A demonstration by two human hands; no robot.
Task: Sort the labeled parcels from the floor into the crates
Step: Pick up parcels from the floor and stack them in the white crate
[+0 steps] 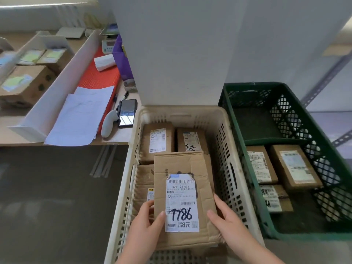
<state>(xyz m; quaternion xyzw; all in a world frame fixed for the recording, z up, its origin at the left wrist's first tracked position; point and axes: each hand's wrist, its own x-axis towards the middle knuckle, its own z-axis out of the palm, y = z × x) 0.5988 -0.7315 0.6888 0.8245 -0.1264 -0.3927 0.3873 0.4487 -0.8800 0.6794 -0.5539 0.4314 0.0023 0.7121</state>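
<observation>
A worn brown cardboard parcel with a white label marked 7786 is held over the cream crate. My left hand grips its near left edge, thumb on the label. My right hand grips its near right edge. Under and behind it in the cream crate lie other labeled parcels: two at the far end and one at the left. The green crate to the right holds three labeled parcels in its near half.
A desk at the left carries papers, a phone, a handheld scanner, a red mat and a white divider with boxes beyond. A white pillar rises behind the crates. Dark floor lies left.
</observation>
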